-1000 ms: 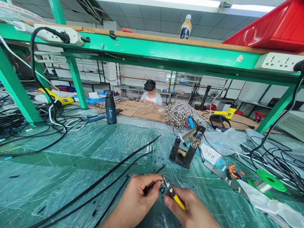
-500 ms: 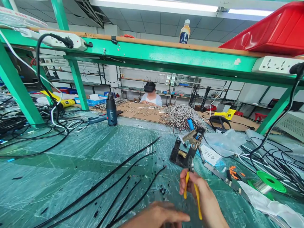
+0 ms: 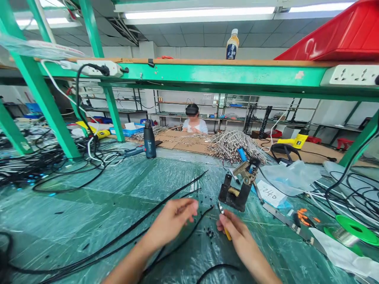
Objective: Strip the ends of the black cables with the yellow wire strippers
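My right hand is closed around yellow-handled pliers, whose metal jaws point up and away, just short of a black stand with a metal clamp. My left hand hovers over black cables, its fingers curled together; whether anything small is between them cannot be made out. One thin black cable end lies between the two hands. Small black bits are scattered on the green bench.
A heat gun stands behind the cables. At the right are a solder spool, orange pieces and a paper marked 240. Beyond the wire bundle and cardboard sits a person. A green shelf beam crosses above.
My left hand has risen from the bottom edge to above the cables. The pliers' handles, spread before, are now mostly inside my right hand. The view has shifted somewhat.
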Available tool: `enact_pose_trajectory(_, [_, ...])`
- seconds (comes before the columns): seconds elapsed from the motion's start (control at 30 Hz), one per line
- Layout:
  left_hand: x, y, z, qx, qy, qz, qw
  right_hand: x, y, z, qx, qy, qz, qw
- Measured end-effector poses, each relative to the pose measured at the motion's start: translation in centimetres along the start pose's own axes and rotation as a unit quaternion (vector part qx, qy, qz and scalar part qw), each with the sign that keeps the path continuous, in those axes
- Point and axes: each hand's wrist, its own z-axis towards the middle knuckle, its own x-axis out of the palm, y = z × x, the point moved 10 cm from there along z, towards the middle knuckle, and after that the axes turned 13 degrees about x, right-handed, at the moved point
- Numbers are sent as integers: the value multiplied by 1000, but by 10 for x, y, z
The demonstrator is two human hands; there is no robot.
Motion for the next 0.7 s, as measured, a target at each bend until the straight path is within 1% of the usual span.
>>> enact_pose_trajectory(0.1, [-28,5,2,-29,-1,26,999,-1,-4,5,-9,6,-23,1000])
enact_pose_trajectory(0.17, [-41,5,2,-33,6,59,998,-3,-6,8,-14,7,-24,1000])
enact_pose_trajectory(0.23, [-47,8,4,-31,18,103,994,-4,-6,9,-16,6,-18,1000])
enact_pose_trajectory(0.3, [-49,15,11,-26,27,157,987,-5,-4,8,-22,3,-13,1000])
enact_pose_trajectory(0.4, [-42,32,32,-18,27,242,970,-3,3,4,-41,3,-17,999])
enact_pose_trajectory(0.5, [-23,51,59,-12,24,300,954,-2,9,1,-60,0,-36,998])
enact_pose_trajectory(0.6, [0,66,81,-5,20,319,948,-1,13,-1,-73,-14,-64,995])
enact_pose_trajectory(0.7, [14,78,96,2,5,295,955,0,16,-2,-87,-26,-93,991])
